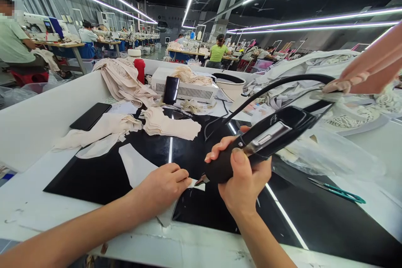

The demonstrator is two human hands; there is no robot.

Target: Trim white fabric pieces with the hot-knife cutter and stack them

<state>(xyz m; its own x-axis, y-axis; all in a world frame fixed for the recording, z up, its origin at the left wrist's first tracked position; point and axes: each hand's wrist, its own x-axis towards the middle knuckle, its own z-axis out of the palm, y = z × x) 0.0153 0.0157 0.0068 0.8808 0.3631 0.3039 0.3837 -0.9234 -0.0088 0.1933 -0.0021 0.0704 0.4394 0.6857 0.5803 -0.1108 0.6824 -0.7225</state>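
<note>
My right hand (pixel 243 171) is wrapped round a black corded hand tool (pixel 264 138) with a pointed metal tip. The tip angles down to the left and meets the narrow end of a white fabric piece (pixel 136 165). My left hand (pixel 168 186) lies on that fabric with its fingers pressed together, close to the tip, and covers part of it. Under both is a shiny black board (pixel 94 180). From the upper right, another person's hand (pixel 358 77) reaches to the tool's cord and rear end.
Beyond my hands lie a stack of cream fabric pieces (pixel 171 125), a phone lying flat (pixel 91 116), a phone propped upright (pixel 171 90) and a white vented box (pixel 188 88). Green-handled scissors (pixel 342 192) rest at right, near a plastic bag (pixel 333 159) and heaped fabric (pixel 298 77).
</note>
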